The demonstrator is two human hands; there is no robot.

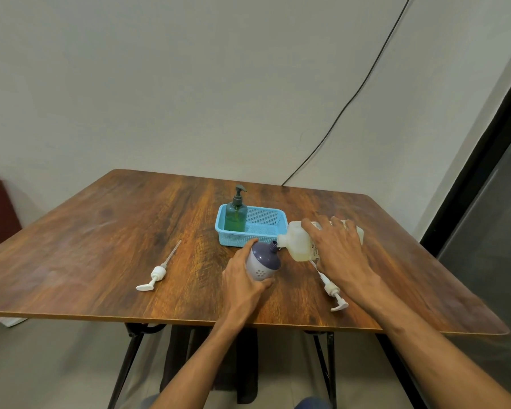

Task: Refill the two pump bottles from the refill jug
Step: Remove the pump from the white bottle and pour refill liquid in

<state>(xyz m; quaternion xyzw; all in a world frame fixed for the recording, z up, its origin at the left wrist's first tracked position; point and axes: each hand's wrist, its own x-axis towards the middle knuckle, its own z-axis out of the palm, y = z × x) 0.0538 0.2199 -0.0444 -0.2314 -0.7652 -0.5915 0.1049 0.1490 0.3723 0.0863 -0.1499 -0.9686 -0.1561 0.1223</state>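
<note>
While left hand [242,278] fingers clamp purple bottle [263,261], right hand [334,246] grips tilted jug [298,246] near basket [266,222] edge.

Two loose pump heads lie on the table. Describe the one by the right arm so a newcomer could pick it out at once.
Start at the blue basket on the wooden table, then follow the right hand holding the tilted refill jug. The white pump head lies beside that wrist, unlike the other pump head, alone at the left.
</note>
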